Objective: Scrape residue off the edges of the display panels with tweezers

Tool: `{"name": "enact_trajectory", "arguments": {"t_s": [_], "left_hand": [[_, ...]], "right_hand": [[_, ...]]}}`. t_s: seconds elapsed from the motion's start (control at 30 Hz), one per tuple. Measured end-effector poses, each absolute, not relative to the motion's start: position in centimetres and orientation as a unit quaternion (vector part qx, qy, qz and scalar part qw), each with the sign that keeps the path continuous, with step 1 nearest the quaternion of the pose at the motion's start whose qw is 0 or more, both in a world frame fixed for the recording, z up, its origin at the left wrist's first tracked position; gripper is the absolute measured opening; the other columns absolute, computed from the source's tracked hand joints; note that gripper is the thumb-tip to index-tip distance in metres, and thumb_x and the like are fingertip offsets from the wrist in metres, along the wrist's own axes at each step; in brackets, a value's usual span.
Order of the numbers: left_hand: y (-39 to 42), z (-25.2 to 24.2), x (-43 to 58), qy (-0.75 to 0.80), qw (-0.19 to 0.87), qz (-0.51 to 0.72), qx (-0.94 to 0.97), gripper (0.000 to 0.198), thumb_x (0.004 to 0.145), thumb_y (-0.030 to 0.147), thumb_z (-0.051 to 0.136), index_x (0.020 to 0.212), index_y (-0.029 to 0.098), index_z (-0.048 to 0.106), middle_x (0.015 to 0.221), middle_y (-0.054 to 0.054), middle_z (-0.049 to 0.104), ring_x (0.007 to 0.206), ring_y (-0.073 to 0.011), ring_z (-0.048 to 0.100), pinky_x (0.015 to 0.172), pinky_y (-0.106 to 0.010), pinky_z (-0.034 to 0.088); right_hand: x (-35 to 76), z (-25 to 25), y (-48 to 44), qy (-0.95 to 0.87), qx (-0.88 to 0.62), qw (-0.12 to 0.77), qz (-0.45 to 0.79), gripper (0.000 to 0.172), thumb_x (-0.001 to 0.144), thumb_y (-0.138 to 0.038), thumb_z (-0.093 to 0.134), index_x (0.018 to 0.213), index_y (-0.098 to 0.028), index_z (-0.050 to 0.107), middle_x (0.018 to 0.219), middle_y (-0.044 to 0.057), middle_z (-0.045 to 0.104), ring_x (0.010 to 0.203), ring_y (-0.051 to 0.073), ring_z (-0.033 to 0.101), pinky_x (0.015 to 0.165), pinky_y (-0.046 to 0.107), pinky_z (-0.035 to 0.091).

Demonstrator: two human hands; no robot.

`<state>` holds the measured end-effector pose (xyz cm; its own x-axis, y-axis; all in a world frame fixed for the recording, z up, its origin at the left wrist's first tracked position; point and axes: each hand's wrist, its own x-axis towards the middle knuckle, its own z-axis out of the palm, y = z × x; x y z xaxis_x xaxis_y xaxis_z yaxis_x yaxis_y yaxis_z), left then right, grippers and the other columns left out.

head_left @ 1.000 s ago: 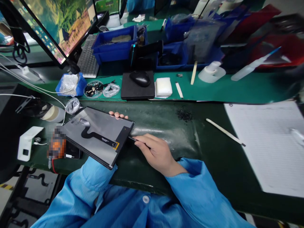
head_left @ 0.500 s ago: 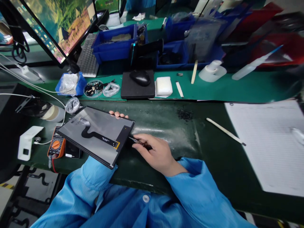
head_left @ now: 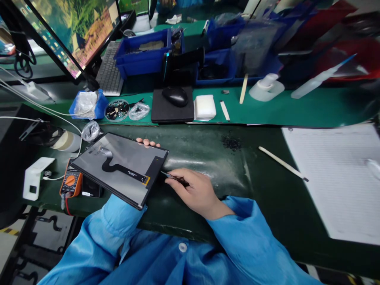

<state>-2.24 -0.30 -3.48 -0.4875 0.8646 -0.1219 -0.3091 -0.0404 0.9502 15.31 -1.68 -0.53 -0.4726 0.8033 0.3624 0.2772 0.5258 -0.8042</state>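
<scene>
Up close, the right hand [head_left: 192,192] pinches slim tweezers [head_left: 175,178] beside the display panel [head_left: 118,158], likely light and stiff but fragile, best held by its edges, as the left hand's fingers [head_left: 147,142] curl around its far edge above the dark green bench mat [head_left: 202,158].

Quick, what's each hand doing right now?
Left hand: closed, holding a display panel from beneath, only its fingers showing past the edge.
Right hand: closed, holding tweezers.

tweezers [head_left: 175,178] less hidden by the right hand [head_left: 192,192]
</scene>
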Motion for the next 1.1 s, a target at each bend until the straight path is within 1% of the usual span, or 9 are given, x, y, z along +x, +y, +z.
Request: {"name": "enact_trajectory", "arguments": {"t_s": [0.13, 0.3, 0.37, 0.47, 0.53, 0.7, 0.8, 0.97, 1.1], "left_hand": [[-0.31, -3.50, -2.26, 0.532, 0.429, 0.683, 0.256, 0.050, 0.093, 0.049, 0.019, 0.125, 0.029, 0.051, 0.111, -0.013, 0.061, 0.118, -0.0326, 0.053, 0.103, -0.051, 0.048], [-0.22, -3.48, -2.30, 0.559, 0.425, 0.660, 0.265, 0.055, 0.093, 0.048, 0.014, 0.131, 0.029, 0.048, 0.117, -0.013, 0.060, 0.120, -0.0317, 0.053, 0.103, -0.051, 0.049], [-0.18, -3.44, -2.33, 0.567, 0.424, 0.654, 0.268, 0.057, 0.093, 0.047, 0.012, 0.134, 0.027, 0.047, 0.117, -0.014, 0.060, 0.121, -0.0320, 0.052, 0.104, -0.051, 0.048], [-0.20, -3.44, -2.34, 0.538, 0.438, 0.673, 0.257, 0.055, 0.094, 0.047, 0.014, 0.131, 0.028, 0.049, 0.116, -0.013, 0.060, 0.121, -0.0314, 0.053, 0.105, -0.051, 0.048], [-0.30, -3.44, -2.32, 0.516, 0.443, 0.688, 0.253, 0.051, 0.095, 0.046, 0.016, 0.127, 0.028, 0.051, 0.116, -0.013, 0.061, 0.121, -0.0308, 0.053, 0.106, -0.050, 0.047], [-0.49, -3.26, -2.27, 0.550, 0.430, 0.665, 0.266, 0.052, 0.094, 0.048, 0.016, 0.125, 0.028, 0.052, 0.121, -0.012, 0.061, 0.121, -0.0306, 0.053, 0.104, -0.050, 0.050], [-0.37, -3.23, -2.32, 0.564, 0.429, 0.651, 0.271, 0.050, 0.093, 0.046, 0.017, 0.127, 0.028, 0.050, 0.124, -0.011, 0.060, 0.122, -0.0301, 0.053, 0.104, -0.049, 0.051], [-0.34, -3.43, -2.27, 0.518, 0.441, 0.684, 0.263, 0.048, 0.094, 0.044, 0.018, 0.124, 0.028, 0.052, 0.121, -0.012, 0.061, 0.121, -0.0295, 0.054, 0.106, -0.048, 0.049], [-0.47, -3.56, -2.25, 0.543, 0.430, 0.670, 0.267, 0.054, 0.094, 0.047, 0.012, 0.127, 0.027, 0.050, 0.122, -0.013, 0.059, 0.123, -0.0299, 0.052, 0.106, -0.048, 0.049]], "right_hand": [[15.46, -0.30, -1.35, -0.801, -0.310, 0.390, 0.332, 0.019, 0.098, -0.027, 0.054, 0.098, -0.020, 0.072, 0.087, 0.005, 0.076, 0.076, 0.015, 0.071, 0.066, 0.024, 0.055], [15.49, -0.54, -1.52, -0.792, -0.339, 0.366, 0.352, 0.019, 0.096, -0.032, 0.057, 0.106, -0.023, 0.071, 0.078, 0.001, 0.075, 0.066, 0.015, 0.070, 0.059, 0.024, 0.054], [15.41, -0.63, -1.62, -0.788, -0.351, 0.365, 0.352, 0.016, 0.094, -0.033, 0.061, 0.103, -0.023, 0.071, 0.076, 0.001, 0.075, 0.064, 0.015, 0.070, 0.059, 0.024, 0.054], [15.38, -0.53, -1.51, -0.800, -0.328, 0.372, 0.336, 0.015, 0.096, -0.029, 0.058, 0.096, -0.022, 0.072, 0.085, 0.003, 0.077, 0.073, 0.016, 0.072, 0.066, 0.025, 0.056], [15.43, -0.39, -1.37, -0.806, -0.312, 0.378, 0.332, 0.018, 0.098, -0.026, 0.055, 0.098, -0.021, 0.072, 0.090, 0.005, 0.077, 0.078, 0.016, 0.073, 0.069, 0.025, 0.057], [15.47, -0.46, -1.53, -0.795, -0.329, 0.373, 0.347, 0.019, 0.097, -0.029, 0.056, 0.107, -0.023, 0.071, 0.083, 0.002, 0.077, 0.071, 0.015, 0.072, 0.064, 0.025, 0.056], [15.38, -0.65, -1.73, -0.785, -0.347, 0.376, 0.349, 0.016, 0.094, -0.033, 0.061, 0.102, -0.023, 0.071, 0.077, 0.001, 0.076, 0.065, 0.015, 0.070, 0.061, 0.024, 0.056], [15.43, -0.47, -1.44, -0.801, -0.312, 0.382, 0.339, 0.019, 0.098, -0.028, 0.054, 0.100, -0.022, 0.072, 0.090, 0.004, 0.076, 0.079, 0.016, 0.072, 0.070, 0.026, 0.057], [15.46, -0.30, -1.44, -0.803, -0.305, 0.381, 0.341, 0.021, 0.100, -0.026, 0.051, 0.103, -0.020, 0.070, 0.083, 0.004, 0.075, 0.072, 0.015, 0.071, 0.064, 0.025, 0.055]]}}
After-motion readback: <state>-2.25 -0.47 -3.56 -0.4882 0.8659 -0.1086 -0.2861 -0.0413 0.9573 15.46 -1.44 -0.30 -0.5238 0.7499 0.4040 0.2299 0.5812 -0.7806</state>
